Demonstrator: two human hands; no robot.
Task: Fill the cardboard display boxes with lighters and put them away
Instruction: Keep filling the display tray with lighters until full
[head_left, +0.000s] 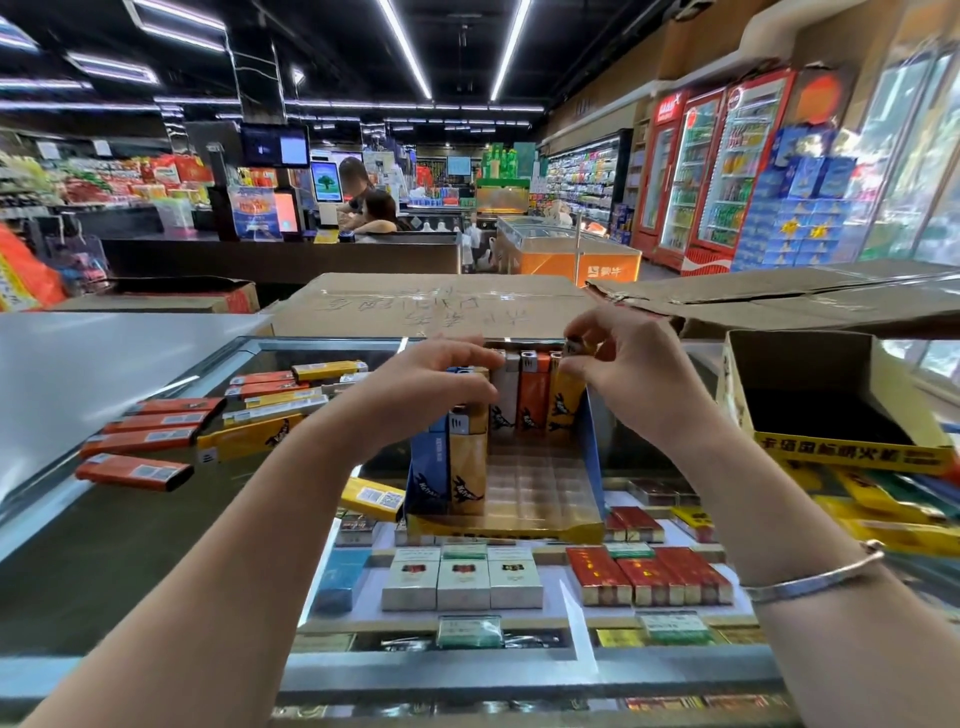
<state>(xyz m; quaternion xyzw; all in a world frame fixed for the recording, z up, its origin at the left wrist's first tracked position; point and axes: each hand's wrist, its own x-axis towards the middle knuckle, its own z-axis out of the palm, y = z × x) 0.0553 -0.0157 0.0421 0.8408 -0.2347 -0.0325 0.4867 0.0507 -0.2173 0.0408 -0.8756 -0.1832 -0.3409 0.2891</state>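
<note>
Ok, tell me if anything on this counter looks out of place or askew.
Mostly the loose lighters: they lie scattered at mixed angles on the glass counter left of the display box. One yellow lighter leans tilted against the box's left side. An empty box at right sits tilted on yellow packs.

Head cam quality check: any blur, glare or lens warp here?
Head view: wide-angle warp bows the ceiling light strips; the glass counter reflects glare; the hands, left and right, and the display box are slightly soft; edges smear.
</note>
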